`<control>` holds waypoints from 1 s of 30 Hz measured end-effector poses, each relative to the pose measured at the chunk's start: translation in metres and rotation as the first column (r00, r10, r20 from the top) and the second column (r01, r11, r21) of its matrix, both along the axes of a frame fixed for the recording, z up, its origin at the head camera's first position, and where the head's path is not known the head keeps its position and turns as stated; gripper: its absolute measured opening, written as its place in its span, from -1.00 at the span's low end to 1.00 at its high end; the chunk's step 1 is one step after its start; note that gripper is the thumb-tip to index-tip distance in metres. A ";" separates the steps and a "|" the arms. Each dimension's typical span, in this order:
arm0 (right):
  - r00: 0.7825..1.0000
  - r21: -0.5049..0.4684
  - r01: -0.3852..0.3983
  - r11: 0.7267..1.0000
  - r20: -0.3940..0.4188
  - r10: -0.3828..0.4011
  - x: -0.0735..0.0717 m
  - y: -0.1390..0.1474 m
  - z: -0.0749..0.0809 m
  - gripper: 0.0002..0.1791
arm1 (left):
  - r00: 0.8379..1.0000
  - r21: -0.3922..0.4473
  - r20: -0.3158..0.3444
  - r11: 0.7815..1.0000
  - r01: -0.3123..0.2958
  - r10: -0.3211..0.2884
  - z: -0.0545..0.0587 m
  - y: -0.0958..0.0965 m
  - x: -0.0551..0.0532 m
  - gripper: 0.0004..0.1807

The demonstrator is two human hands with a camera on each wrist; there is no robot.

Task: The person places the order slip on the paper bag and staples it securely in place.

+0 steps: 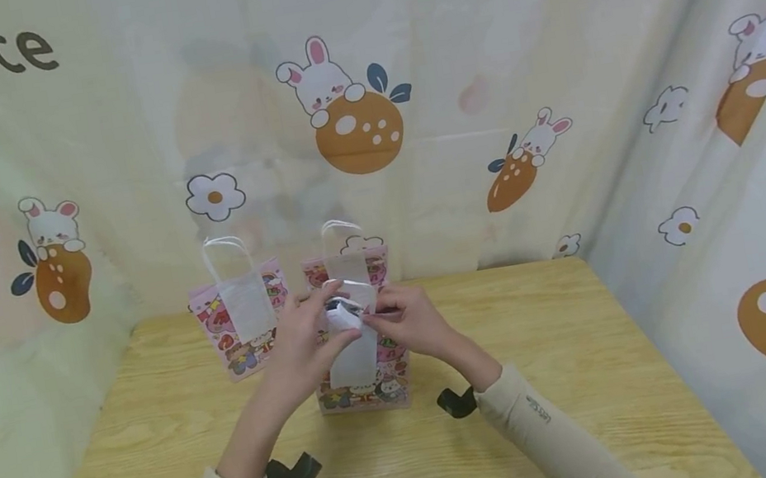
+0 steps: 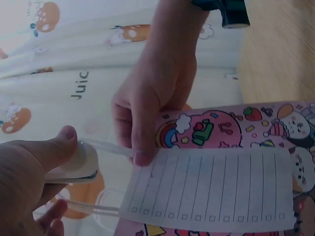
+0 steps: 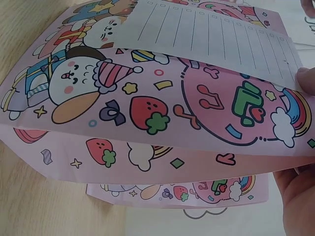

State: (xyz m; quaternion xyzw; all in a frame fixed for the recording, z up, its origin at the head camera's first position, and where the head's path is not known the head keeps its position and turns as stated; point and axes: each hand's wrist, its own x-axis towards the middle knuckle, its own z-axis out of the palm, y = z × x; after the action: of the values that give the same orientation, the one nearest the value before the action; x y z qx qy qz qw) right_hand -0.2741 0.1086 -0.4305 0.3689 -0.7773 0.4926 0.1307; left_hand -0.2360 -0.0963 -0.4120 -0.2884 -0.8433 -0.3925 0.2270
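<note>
A pink cartoon-print paper gift bag (image 1: 398, 391) stands upright on the table, its white handle (image 1: 339, 225) rising at the top. A white lined checklist sheet (image 2: 206, 189) lies against its front. My left hand (image 1: 302, 337) grips a small white stapler (image 2: 81, 164) at the bag's top, thumb above it and fingers below. With my right hand (image 1: 412, 319) I pinch the sheet's upper edge and the bag's rim, the thumb (image 2: 142, 156) lying on the paper. In the right wrist view the bag's mouth gapes between its front and back panels.
A second pink gift bag (image 1: 241, 363) with a white sheet (image 1: 250, 314) on its front is behind and to the left. The wooden table (image 1: 521, 351) ends at a printed curtain (image 1: 452, 203) at the back and sides.
</note>
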 end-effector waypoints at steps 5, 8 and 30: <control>1.000 -0.009 -0.003 1.000 -0.009 0.003 0.001 0.001 -0.001 -0.94 | 0.996 -0.131 -0.084 0.991 -0.016 0.005 0.001 0.002 -0.009 -0.34; 0.999 -0.009 -0.011 1.000 -0.039 0.011 0.000 0.002 -0.002 -0.97 | 0.998 -0.173 -0.061 0.985 -0.015 0.005 0.001 0.001 -0.011 -0.36; 0.993 0.005 0.001 1.000 -0.122 0.000 -0.006 -0.001 -0.016 -0.93 | 0.999 -0.317 0.054 0.948 0.010 0.007 -0.003 -0.001 -0.029 -0.40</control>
State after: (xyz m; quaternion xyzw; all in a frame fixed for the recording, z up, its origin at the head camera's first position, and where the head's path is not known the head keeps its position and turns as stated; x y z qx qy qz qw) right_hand -0.2797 0.1073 -0.4466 0.3985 -0.7691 0.4673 0.1771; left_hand -0.2652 -0.0972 -0.4154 -0.3111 -0.9011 -0.2598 0.1544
